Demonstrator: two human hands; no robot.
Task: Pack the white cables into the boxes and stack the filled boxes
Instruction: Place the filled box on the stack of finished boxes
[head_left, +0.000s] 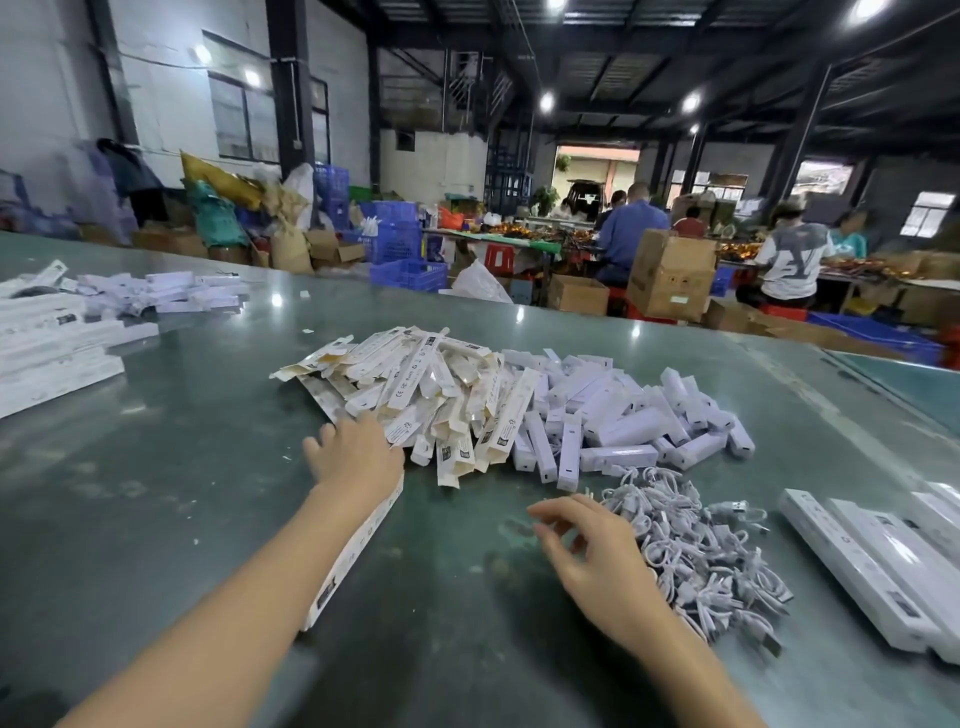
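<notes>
Currently fetching | left hand reaches flat-fingered into flat boxes, over one long box | right hand, loose, empty, beside white cables on worktop | next: pinch one cable, load box

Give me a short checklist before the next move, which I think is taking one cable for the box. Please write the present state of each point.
1. Left hand holds a box: ok, long flat box under the palm.
2. Box end open: cannot tell.
3. Right hand free: ok, fingers loose, nothing held.
4. Cable pile in reach: ok, beside the right fingers.
5. One cable separated: not ok, all tangled.
</notes>
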